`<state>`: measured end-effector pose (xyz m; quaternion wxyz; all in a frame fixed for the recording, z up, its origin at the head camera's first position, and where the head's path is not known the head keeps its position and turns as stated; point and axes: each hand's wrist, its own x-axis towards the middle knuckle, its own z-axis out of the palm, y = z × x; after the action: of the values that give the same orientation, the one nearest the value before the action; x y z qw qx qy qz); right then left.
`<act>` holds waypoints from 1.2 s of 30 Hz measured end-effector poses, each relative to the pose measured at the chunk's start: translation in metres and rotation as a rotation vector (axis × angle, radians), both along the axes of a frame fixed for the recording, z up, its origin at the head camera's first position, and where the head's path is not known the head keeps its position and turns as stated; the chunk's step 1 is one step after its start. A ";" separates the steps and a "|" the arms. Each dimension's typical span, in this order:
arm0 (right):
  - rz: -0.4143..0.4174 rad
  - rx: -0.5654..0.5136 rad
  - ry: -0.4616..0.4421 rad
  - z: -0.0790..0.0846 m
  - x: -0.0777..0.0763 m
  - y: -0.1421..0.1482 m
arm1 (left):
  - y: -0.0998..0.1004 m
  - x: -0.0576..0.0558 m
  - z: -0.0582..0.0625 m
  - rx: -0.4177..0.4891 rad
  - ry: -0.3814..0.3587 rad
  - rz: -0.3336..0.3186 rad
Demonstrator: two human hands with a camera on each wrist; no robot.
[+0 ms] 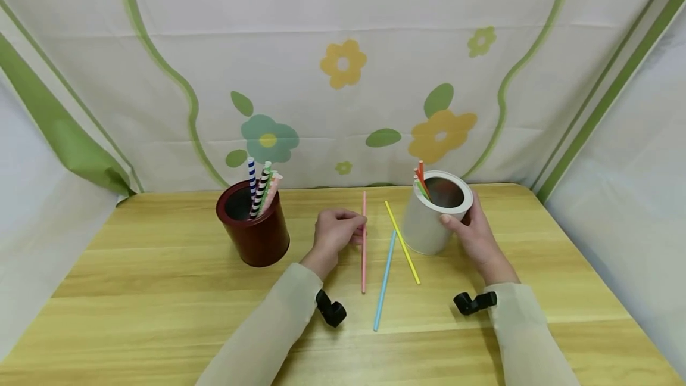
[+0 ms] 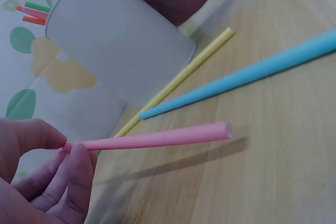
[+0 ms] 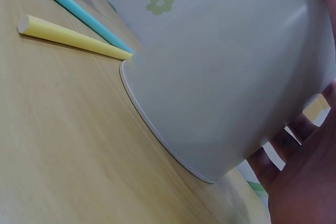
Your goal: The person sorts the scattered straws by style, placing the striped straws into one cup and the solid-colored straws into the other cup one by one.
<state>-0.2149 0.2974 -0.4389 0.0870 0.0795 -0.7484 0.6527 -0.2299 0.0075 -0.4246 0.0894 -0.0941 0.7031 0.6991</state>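
Observation:
My left hand (image 1: 336,232) pinches a pink straw (image 1: 364,267) between thumb and fingertips. In the left wrist view, the pink straw (image 2: 173,137) is raised a little, its shadow falling apart from it on the wood. With my right hand (image 1: 477,236) I grip a white can (image 1: 426,228) at its right side, thumb near the rim. A few red, orange and green straws (image 1: 421,179) stick out of that can. Between the hands, a yellow straw (image 1: 403,243) and a light blue straw (image 1: 384,282) lie on the table, the yellow one close by the can's base.
At the left stands a dark red can (image 1: 259,240) holding several striped straws (image 1: 261,192). All of this is on a wooden table (image 1: 134,308). A white curtain (image 1: 300,11) with flowers hangs along its back edge, and white cloth closes off both sides.

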 end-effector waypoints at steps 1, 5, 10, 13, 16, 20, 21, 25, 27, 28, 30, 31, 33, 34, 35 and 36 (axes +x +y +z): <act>-0.002 -0.003 0.004 -0.001 0.000 0.000 | -0.001 0.001 0.001 0.004 0.004 -0.004; -0.004 -0.004 0.010 -0.001 0.000 0.001 | -0.006 0.007 0.003 0.034 0.025 -0.016; -0.004 0.003 0.013 -0.001 0.001 0.001 | -0.011 0.010 0.002 0.096 0.057 -0.035; -0.005 0.006 0.017 -0.001 0.001 0.001 | -0.013 0.011 0.001 0.124 0.071 -0.034; -0.008 0.009 0.015 -0.001 0.001 0.001 | -0.013 0.011 0.002 0.147 0.076 -0.029; -0.010 0.011 0.004 -0.001 0.000 0.000 | -0.013 0.011 0.006 0.187 0.094 -0.030; -0.012 0.013 0.002 -0.001 0.000 0.000 | -0.013 0.011 0.008 0.200 0.100 -0.030; -0.010 0.014 0.003 0.000 0.000 0.000 | -0.013 0.012 0.016 0.231 0.136 -0.038; -0.010 0.012 0.007 0.000 0.000 0.000 | -0.013 0.013 0.019 0.229 0.160 -0.048; -0.009 0.009 0.009 0.000 0.000 0.000 | -0.012 0.013 0.021 0.223 0.173 -0.055; -0.013 0.012 0.012 0.000 0.000 0.000 | -0.012 0.013 0.024 0.212 0.190 -0.070; -0.014 0.015 0.010 0.000 0.000 0.000 | -0.012 0.014 0.026 0.207 0.195 -0.077; -0.016 0.022 0.002 0.000 0.000 -0.001 | -0.012 0.014 0.028 0.202 0.204 -0.091; -0.017 0.025 -0.002 0.000 0.000 -0.001 | -0.011 0.014 0.030 0.202 0.208 -0.099; -0.017 0.027 -0.007 0.000 0.000 -0.001 | -0.011 0.015 0.032 0.207 0.213 -0.105; -0.017 0.030 -0.012 0.001 0.000 -0.002 | -0.011 0.015 0.034 0.210 0.220 -0.110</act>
<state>-0.2148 0.2959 -0.4384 0.0868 0.0707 -0.7594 0.6410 -0.2145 -0.0033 -0.3909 0.0594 0.0316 0.6356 0.7691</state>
